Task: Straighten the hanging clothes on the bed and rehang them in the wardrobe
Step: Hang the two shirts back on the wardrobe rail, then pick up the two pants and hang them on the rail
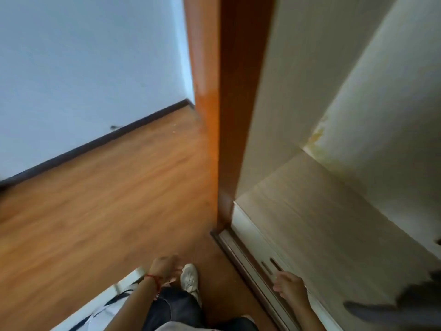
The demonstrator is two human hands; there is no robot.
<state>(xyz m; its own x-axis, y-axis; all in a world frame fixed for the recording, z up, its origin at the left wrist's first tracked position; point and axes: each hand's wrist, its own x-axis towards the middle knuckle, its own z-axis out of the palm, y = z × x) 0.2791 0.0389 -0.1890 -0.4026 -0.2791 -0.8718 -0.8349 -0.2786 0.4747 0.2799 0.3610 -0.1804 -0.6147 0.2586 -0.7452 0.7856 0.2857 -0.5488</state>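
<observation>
You stand at the open wardrobe [334,211].
Left hand [164,266] loosely curled, right hand [290,284] relaxed, both holding nothing; frame blurred.

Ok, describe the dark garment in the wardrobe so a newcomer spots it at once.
Start at the open wardrobe with pale inner walls on the right. Follow its floor panel to the frame's lower right edge: the dark grey garment lies there, blurred, the only dark thing against that light wood.
</observation>
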